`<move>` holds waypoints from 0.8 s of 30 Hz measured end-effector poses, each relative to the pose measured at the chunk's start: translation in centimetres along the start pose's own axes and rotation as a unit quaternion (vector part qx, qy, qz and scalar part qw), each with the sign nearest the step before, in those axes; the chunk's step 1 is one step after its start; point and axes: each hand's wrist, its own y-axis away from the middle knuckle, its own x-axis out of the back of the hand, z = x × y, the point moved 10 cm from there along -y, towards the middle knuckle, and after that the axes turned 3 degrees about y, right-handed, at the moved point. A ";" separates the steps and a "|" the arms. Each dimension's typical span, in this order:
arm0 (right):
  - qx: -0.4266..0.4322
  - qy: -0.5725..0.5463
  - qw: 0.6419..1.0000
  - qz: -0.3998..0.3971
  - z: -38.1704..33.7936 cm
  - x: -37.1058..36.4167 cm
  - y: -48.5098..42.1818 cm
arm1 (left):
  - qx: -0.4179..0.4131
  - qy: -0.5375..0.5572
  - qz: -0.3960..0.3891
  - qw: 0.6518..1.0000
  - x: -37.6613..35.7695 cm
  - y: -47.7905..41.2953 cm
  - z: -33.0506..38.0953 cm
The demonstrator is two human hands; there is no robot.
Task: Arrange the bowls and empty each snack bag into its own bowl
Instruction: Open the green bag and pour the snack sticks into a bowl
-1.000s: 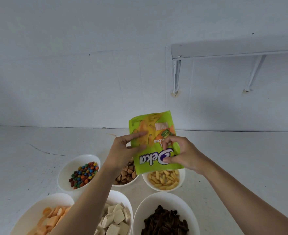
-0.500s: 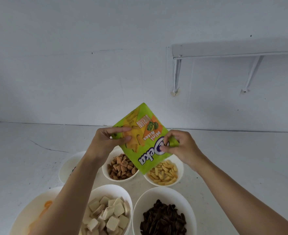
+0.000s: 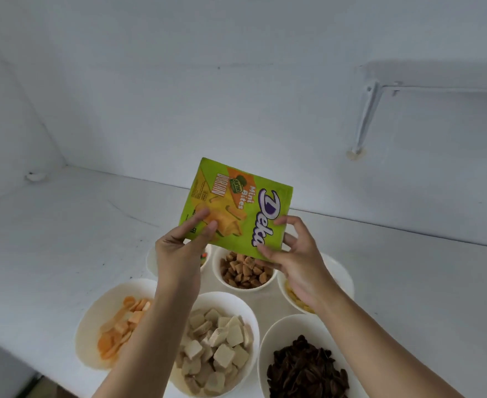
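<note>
A green Deka Mini Bites snack bag [image 3: 236, 202] is held up above the bowls, turned sideways and flat. My left hand [image 3: 179, 251] pinches its lower left corner, my right hand [image 3: 291, 254] pinches its lower right edge. Below stand several white bowls: brown bites [image 3: 243, 270], yellow sticks [image 3: 337, 280] mostly hidden by my right wrist, pale wafer cubes [image 3: 216, 340], dark pieces [image 3: 305, 366], orange chips [image 3: 118, 320], and a bowl of coloured candies [image 3: 204, 258] nearly hidden behind my left hand.
The bowls sit on a white counter [image 3: 64, 239] against a white wall. A white shelf with a bracket [image 3: 365, 119] hangs at the upper right. The counter's front edge [image 3: 21, 357] runs at the lower left.
The bag has been turned from upside down over the yellow-stick bowl to sideways and lifted leftward. The view has shifted left and down, and both hands keep hold.
</note>
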 end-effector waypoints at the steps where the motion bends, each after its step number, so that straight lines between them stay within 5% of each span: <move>1: 0.002 0.008 1.000 -0.004 0.1 -1.3 -0.3 | -0.002 0.009 0.022 1.000 1.4 0.3 0.6; 9: 0.015 -0.022 1.000 0.001 2.2 -12.7 -1.5 | -0.006 -0.058 0.061 0.996 14.2 3.5 7.1; 17: -0.070 -0.121 0.982 -0.123 7.5 -31.1 2.5 | 0.024 -0.165 0.046 0.985 26.7 10.6 14.0; 24: 0.003 0.058 0.972 -0.228 12.4 -44.5 9.2 | -0.009 -0.167 0.208 0.964 43.2 16.7 19.9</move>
